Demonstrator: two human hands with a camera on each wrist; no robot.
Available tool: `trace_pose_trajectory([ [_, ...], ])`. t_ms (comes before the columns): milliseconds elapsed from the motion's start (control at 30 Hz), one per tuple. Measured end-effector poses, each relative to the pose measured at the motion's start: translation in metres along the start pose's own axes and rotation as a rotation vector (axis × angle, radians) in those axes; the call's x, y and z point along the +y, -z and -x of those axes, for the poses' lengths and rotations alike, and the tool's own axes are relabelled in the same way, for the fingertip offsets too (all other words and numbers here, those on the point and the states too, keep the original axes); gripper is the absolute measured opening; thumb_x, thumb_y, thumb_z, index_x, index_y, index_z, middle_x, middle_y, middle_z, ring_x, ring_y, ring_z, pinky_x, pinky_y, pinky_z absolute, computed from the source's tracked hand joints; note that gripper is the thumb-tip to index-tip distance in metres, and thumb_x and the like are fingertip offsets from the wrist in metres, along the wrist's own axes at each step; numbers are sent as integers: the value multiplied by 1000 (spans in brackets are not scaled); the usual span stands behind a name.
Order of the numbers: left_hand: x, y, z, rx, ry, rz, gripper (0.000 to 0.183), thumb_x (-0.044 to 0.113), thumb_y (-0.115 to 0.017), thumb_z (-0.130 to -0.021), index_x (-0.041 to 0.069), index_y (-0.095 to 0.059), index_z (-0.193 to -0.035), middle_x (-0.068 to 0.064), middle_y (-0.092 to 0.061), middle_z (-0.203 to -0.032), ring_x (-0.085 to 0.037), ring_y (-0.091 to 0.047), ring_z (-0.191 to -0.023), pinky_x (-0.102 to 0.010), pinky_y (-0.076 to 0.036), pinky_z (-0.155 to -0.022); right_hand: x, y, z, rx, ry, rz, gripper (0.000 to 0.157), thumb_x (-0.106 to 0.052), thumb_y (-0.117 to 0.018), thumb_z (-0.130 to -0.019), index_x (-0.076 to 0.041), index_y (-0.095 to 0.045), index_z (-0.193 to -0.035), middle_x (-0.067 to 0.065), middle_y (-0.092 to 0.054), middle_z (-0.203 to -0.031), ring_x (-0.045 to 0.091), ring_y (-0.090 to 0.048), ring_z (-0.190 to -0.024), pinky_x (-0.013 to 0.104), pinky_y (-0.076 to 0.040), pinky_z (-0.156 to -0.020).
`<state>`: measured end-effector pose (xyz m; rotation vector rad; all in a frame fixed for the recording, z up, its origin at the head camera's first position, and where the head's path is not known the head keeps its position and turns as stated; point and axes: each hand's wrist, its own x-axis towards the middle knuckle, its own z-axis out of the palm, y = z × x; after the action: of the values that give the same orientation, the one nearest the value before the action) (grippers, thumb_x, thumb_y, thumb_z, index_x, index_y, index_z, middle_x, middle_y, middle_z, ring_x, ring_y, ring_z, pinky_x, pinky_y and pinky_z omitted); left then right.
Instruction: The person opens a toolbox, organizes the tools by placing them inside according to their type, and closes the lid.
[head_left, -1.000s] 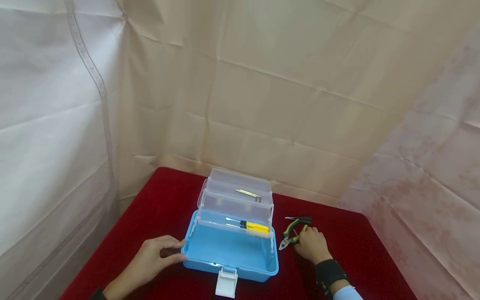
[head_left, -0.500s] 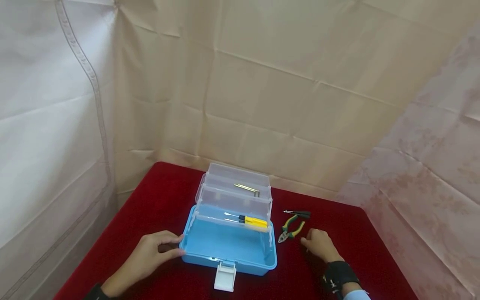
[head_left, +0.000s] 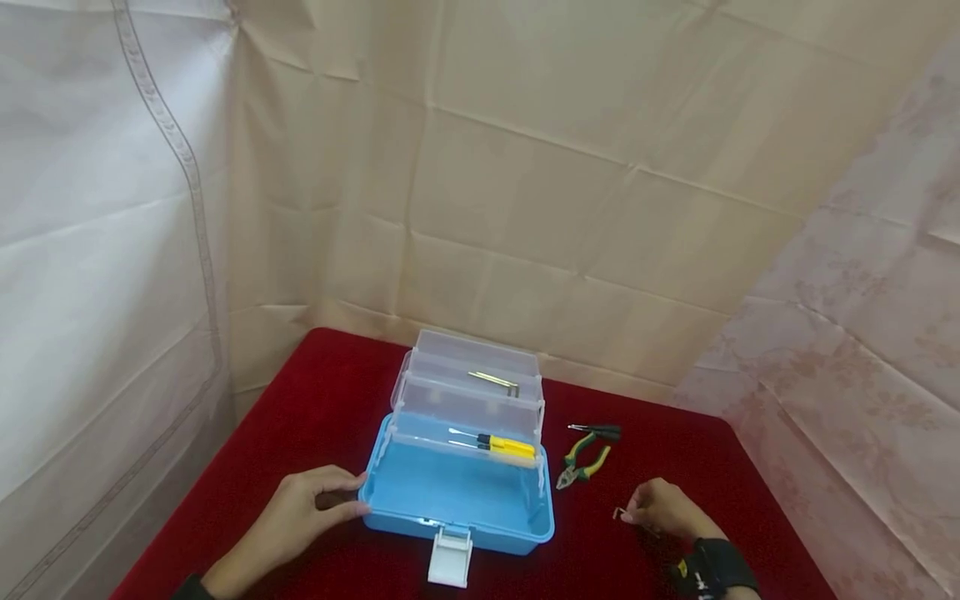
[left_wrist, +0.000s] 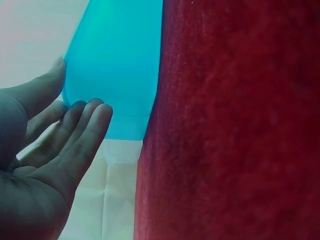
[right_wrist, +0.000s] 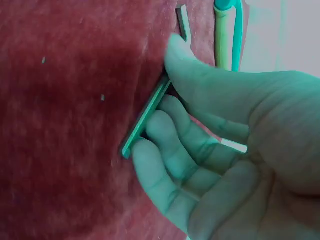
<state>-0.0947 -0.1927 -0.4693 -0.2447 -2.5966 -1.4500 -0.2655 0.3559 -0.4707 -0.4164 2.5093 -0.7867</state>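
Note:
My right hand (head_left: 663, 508) pinches an L-shaped hex key (right_wrist: 146, 117) between thumb and fingers, low over the red cloth. Its short bent end (head_left: 618, 512) sticks out past the fingertips. A pale bar (right_wrist: 234, 146) shows behind these fingers; what it is I cannot tell. My left hand (head_left: 311, 504) touches the left side of a blue toolbox (head_left: 450, 483), thumb and fingers spread apart. The toolbox stands with its clear lid raised. Two yellow-handled screwdrivers (head_left: 512, 447) and gold hex keys (head_left: 492, 380) lie in its clear trays.
Pliers (head_left: 581, 462) with green and yellow handles lie to the right of the toolbox. Just beyond them is a small black-handled tool (head_left: 600, 431). The white latch (head_left: 450, 558) hangs at the box front. Cloth walls (head_left: 480, 167) stand behind the red table (head_left: 322, 392).
My right hand has left the spot beside the pliers and moved nearer and to the right, where a hex key now shows in its fingers. The left hand stays at the toolbox.

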Motion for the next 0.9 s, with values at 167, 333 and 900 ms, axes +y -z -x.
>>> trace_pose_trajectory([
  [167, -2, -1, 0, 3, 4, -6, 51, 43, -76, -79, 8, -72, -117, 2, -69, -101, -7, -65, -86, -25, -55, -76, 7, 6, 3, -61, 59, 41, 25, -27, -74, -85, -4, -64, -82, 2, -60, -72, 15, -54, -63, 32, -47, -55],
  [333, -3, -1, -1, -9, 15, -16, 53, 46, -75, -79, 9, -72, -118, 3, -69, -102, -7, -64, -87, -25, -55, -76, 13, 9, 4, -159, 105, -4, 25, -27, -68, -92, -3, -65, -84, 1, -59, -73, 14, -54, -64, 31, -48, -56],
  [900, -2, -1, 0, -10, 12, 2, 56, 47, -75, -79, 6, -71, -118, 0, -69, -102, -7, -64, -84, -26, -55, -76, 8, 8, -5, -29, 156, 46, 10, -17, -72, -86, -8, -70, -91, -1, -68, -83, 13, -59, -74, 27, -48, -63],
])
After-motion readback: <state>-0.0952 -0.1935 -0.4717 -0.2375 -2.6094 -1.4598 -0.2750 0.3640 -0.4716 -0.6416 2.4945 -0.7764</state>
